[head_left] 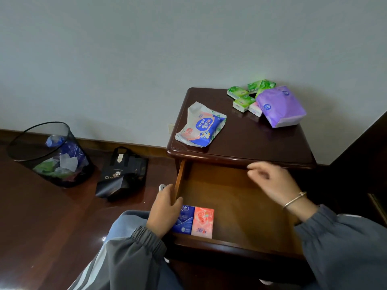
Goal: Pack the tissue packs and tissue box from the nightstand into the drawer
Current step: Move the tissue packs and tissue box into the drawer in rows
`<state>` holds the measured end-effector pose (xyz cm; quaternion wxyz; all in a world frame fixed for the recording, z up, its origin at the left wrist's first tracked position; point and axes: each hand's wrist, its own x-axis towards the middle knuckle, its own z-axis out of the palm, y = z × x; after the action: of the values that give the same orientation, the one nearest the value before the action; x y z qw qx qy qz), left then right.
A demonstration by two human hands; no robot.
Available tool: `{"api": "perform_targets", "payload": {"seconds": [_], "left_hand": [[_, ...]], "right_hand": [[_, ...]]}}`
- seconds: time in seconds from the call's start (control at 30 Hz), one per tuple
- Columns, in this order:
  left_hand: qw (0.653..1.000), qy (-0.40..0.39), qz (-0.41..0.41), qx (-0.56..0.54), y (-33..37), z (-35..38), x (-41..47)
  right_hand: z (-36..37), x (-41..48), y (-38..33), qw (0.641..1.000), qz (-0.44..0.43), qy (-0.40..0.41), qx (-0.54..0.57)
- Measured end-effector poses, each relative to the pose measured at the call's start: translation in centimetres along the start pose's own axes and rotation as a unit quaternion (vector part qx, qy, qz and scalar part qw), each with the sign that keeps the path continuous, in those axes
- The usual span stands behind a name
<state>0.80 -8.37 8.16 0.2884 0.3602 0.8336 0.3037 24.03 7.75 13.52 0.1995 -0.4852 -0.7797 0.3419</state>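
The dark wooden nightstand (261, 141) has its drawer (236, 195) pulled out. A blue tissue pack (184, 221) and a pink tissue pack (202, 222) stand side by side at the drawer's front left corner. My left hand (165, 210) grips the drawer's left wall next to the blue pack. Above the drawer's right half my right hand (272, 183) hovers, blurred, fingers loosely apart and holding nothing. On the nightstand top lie a blue and pink wet-wipe pack (201, 126), several small green tissue packs (245, 99) and a purple soft tissue pack (280, 106).
A black mesh waste bin (50, 153) with rubbish stands on the wooden floor at the left. Beside it slumps a black paper bag (122, 174). A dark piece of furniture (364, 164) borders the nightstand on the right. My knees and grey sleeves fill the bottom.
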Motion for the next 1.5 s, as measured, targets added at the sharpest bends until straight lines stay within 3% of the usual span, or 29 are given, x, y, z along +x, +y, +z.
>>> {"api": "perform_targets", "payload": {"seconds": [0.1,0.2,0.27,0.43,0.57,0.67,0.93,1.07,1.2,1.33,1.5], "left_hand": [[0.993,0.078,0.085,0.005,2.8,-1.2,0.6],[0.979,0.112,0.171,0.006,6.6,-2.0,2.1],[0.972,0.109,0.208,0.013,8.9,-2.0,3.5],[0.957,0.107,0.263,0.067,12.9,-1.1,8.3],[0.932,0.125,0.309,0.144,16.1,0.4,12.0],[0.917,0.106,0.342,0.177,18.6,2.1,14.7],[0.923,0.101,0.320,0.187,23.8,6.4,21.7],[0.903,0.061,0.351,0.241,25.7,8.8,24.3],[0.876,0.002,0.378,0.301,27.9,11.8,25.4],[0.857,-0.071,0.349,0.372,28.0,12.7,25.9],[0.836,-0.086,0.353,0.411,27.6,10.6,24.5]], "right_hand": [[-4.3,3.2,2.6,0.984,-0.018,0.153,-0.083],[-6.8,7.0,4.7,0.961,-0.015,0.214,-0.174],[-7.7,9.5,5.3,0.956,0.000,0.233,-0.179],[-8.8,16.0,4.8,0.966,0.081,0.225,-0.094],[-7.8,19.2,5.2,0.967,0.127,0.131,-0.179],[-6.6,20.0,6.3,0.957,0.132,0.160,-0.202],[-6.0,16.5,8.0,0.934,0.107,0.314,-0.133],[-4.5,14.8,9.0,0.921,0.074,0.287,-0.254],[-4.0,14.9,9.0,0.907,0.086,0.286,-0.298],[-4.1,14.8,8.9,0.915,0.090,0.291,-0.265],[-4.1,14.6,8.5,0.919,0.086,0.304,-0.234]]}}
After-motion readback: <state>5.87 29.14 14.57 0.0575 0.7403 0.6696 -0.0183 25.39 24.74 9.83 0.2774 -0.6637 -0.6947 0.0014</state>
